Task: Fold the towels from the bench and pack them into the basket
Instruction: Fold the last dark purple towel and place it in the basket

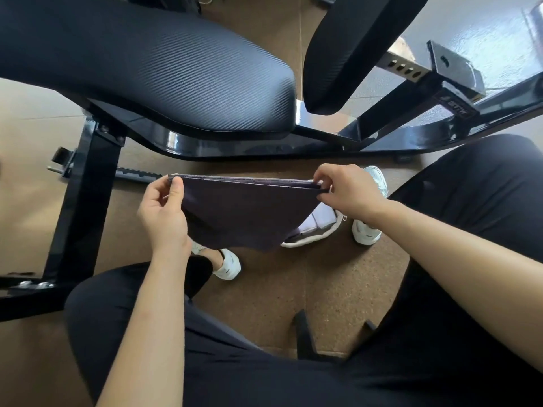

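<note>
A dark purple towel hangs doubled over in the air in front of me, its top edge stretched level. My left hand pinches the towel's left top corner between thumb and fingers. My right hand pinches the right top corner. Below and behind the towel, a pale woven basket stands on the floor with a white folded towel inside; most of the basket is hidden by the purple towel. The black padded bench lies just beyond my hands.
The bench's black steel frame and legs run across the brown cork floor. A second black pad tilts up at the right. My black-trousered knees and white shoes flank the basket.
</note>
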